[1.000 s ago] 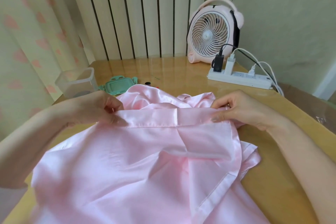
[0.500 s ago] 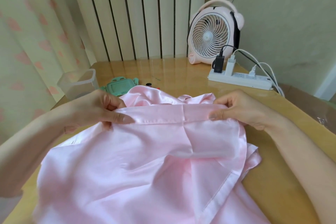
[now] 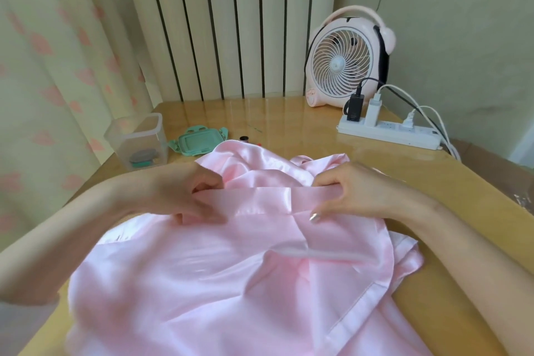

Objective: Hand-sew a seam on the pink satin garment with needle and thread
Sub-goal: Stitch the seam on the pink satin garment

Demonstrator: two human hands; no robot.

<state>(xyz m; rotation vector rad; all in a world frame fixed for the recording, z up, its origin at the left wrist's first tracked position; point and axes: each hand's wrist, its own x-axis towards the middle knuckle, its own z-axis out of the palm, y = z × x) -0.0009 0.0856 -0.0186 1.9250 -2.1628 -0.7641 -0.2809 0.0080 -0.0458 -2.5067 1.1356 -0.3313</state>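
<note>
I see through one head camera, close above the table (image 3: 291, 121), facing forward and down toward the fan (image 3: 341, 63).

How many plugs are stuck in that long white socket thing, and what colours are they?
Black: 1 (black charger)
White: 2 (white charger, small white plug)
Total: 3, all in the power strip
</note>
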